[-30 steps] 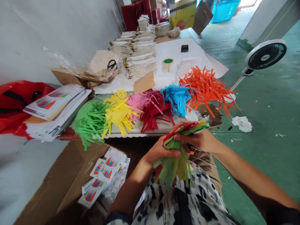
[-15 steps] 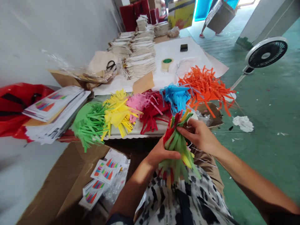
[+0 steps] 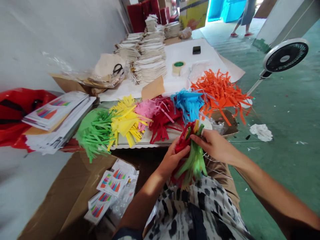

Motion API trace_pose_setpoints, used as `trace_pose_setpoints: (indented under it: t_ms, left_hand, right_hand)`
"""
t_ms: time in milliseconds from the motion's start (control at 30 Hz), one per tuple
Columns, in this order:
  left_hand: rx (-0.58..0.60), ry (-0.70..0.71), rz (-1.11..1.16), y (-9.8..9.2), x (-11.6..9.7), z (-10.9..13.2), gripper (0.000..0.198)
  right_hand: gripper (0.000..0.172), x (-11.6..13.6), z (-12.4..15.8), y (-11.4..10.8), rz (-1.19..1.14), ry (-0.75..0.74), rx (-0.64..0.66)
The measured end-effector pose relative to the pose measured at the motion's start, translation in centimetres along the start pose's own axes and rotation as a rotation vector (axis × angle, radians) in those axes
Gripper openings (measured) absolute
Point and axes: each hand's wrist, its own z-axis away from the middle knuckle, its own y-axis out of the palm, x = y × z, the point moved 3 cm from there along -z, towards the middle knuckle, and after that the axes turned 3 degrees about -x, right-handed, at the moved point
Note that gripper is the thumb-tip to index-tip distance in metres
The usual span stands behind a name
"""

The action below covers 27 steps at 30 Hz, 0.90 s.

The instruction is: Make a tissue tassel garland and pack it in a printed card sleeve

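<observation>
A bundle of paper tassels [image 3: 193, 160], mostly green with red and some yellow, is held over my lap, its strips hanging down. My left hand [image 3: 173, 156] wraps round its red side from the left. With bent fingers my right hand [image 3: 211, 141] pinches the green part near the top. White string [image 3: 217, 170] trails below my right hand. On the table edge beyond lie fringed paper heaps: green [image 3: 96, 131], yellow [image 3: 127, 121], pink [image 3: 145, 108], dark red [image 3: 165, 118], blue [image 3: 188, 101] and orange [image 3: 221, 93].
Stacks of whitish packets [image 3: 150, 68], a tape roll [image 3: 178, 67], scissors [image 3: 117, 69] and a phone [image 3: 196, 50] lie farther back. Printed sheets [image 3: 57, 110] are at left. An open cardboard box [image 3: 75, 186] stands below. A fan [image 3: 285, 58] is at right; a person [image 3: 246, 16] walks behind.
The tassel bundle has turned in my hands and its green strips are gathered closer to my right hand. My left thumb has moved up. In the background, the person has walked to the right.
</observation>
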Motion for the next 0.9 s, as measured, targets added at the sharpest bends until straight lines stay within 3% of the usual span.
trace_pose_setpoints:
  t_ms: [100, 233, 433, 600, 767, 900]
  left_hand:
    - [-0.035, 0.024, 0.017, -0.3, 0.7, -0.4, 0.067]
    - [0.018, 0.025, 0.000, -0.3, 1.5, -0.8, 0.076]
    - [0.018, 0.118, -0.362, -0.4, 0.2, -0.8, 0.041]
    - [0.056, 0.170, -0.454, -0.3, -0.1, -0.8, 0.037]
    - [0.128, 0.149, -0.403, 0.3, 0.6, -0.8, 0.050]
    - [0.262, 0.061, -0.415, 0.0, 0.8, -0.4, 0.058]
  right_hand:
    - [0.042, 0.1, 0.1, 0.8, 0.026, -0.045, 0.013]
    - [0.035, 0.3, 0.1, 1.6, -0.040, -0.042, -0.009]
    - [0.039, 0.6, 0.1, 1.2, -0.318, 0.063, 0.126]
    - [0.037, 0.7, 0.1, 1.1, -0.490, 0.036, 0.275]
    - [0.041, 0.0, -0.1, 1.5, -0.468, 0.147, 0.071]
    - [0.037, 0.0, -0.2, 0.5, -0.508, 0.060, 0.012]
